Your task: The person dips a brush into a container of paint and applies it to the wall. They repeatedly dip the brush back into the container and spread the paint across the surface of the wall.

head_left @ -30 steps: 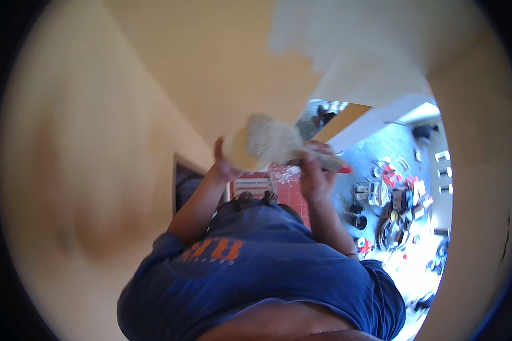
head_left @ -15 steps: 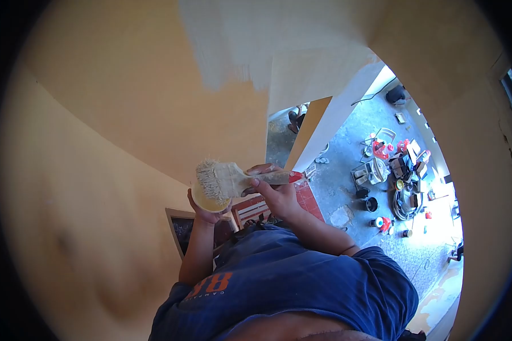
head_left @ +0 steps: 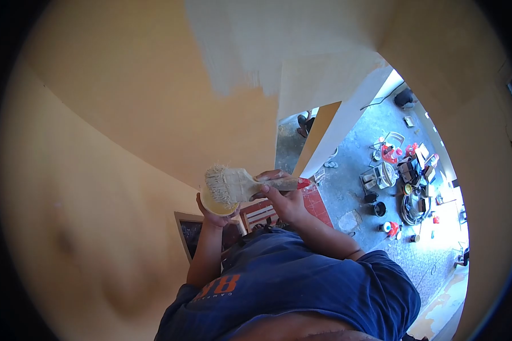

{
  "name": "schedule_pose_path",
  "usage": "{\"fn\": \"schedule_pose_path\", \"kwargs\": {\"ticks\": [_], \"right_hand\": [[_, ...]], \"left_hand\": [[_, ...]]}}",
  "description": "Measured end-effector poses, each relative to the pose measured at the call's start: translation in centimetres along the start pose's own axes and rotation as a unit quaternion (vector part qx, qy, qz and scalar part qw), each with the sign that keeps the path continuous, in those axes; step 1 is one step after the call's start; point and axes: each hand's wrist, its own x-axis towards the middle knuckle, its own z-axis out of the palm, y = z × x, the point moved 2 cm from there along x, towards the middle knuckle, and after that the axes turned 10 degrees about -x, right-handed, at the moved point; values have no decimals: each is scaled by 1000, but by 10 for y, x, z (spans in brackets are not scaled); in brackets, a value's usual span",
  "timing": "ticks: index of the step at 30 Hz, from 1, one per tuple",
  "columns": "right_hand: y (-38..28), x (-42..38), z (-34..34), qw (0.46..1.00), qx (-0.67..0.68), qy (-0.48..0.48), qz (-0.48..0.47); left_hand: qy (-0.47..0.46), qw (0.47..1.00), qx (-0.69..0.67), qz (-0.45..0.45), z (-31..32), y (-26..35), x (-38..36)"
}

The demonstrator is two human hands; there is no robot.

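Note:
My right hand (head_left: 283,200) is wrapped round the handle of a wide paintbrush (head_left: 242,184). The brush is crusted with pale paint, and its handle ends in a red tip. Its splayed bristles lie over the mouth of a round, pale yellow bowl (head_left: 215,206) and hide part of the inside. From below and the side, the fingers of my left hand (head_left: 211,217) cup this bowl. Both hands are in front of my chest, close together.
An orange-yellow wall (head_left: 153,102) ahead carries a pale grey-white painted patch (head_left: 239,51). Far below on the right, the grey floor (head_left: 347,182) holds chairs (head_left: 385,174), a black bucket (head_left: 379,208), paint cans and piled boxes. Red tiles (head_left: 317,207) lie beneath my right forearm.
The whole view has shifted slightly, so the hands and room appear a little further right. The brush stays over the bowl, and both grips are the same.

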Motion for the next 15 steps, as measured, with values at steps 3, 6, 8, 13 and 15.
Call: {"fn": "schedule_pose_path", "kwargs": {"ticks": [3,6,8,13,15], "right_hand": [[1,0,-1,1000,-15,1,8],[2,1,-2,999,-30,11,35],[2,0,-3,998,-31,20,48],[2,0,-5,998,-46,24,33],[5,-1,-6,998,8,46,35]], "left_hand": [[-1,1000,1,1,3,-1,2],[-1,1000,-4,0,3,0,4],[14,1000,-7,1,-1,-1,3],[41,999,2,17,1,-3,3],[23,1000,1,10,-6,-4,5]]}}
